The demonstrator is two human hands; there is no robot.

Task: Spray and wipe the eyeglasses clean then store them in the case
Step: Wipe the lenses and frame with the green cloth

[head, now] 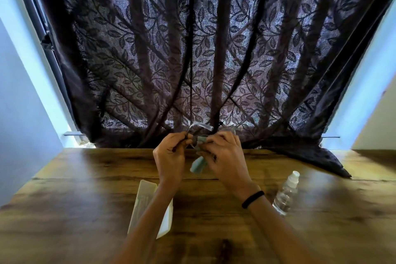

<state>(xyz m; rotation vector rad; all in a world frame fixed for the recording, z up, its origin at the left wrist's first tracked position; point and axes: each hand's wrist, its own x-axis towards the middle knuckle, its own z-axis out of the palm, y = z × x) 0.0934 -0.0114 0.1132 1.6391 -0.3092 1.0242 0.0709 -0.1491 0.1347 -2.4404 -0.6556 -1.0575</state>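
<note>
You are mid-wipe: your left hand (171, 152) grips the eyeglasses (200, 129) above the desk (85, 199), your right hand (222, 156) pinches a cloth (198, 164) on them. Next, likely the open case (147, 203).

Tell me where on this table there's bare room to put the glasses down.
Bare wood lies left of the white case, between the case and the spray bottle, and right of the bottle. The middle, under both hands holding the glasses and cloth, is crowded.
</note>
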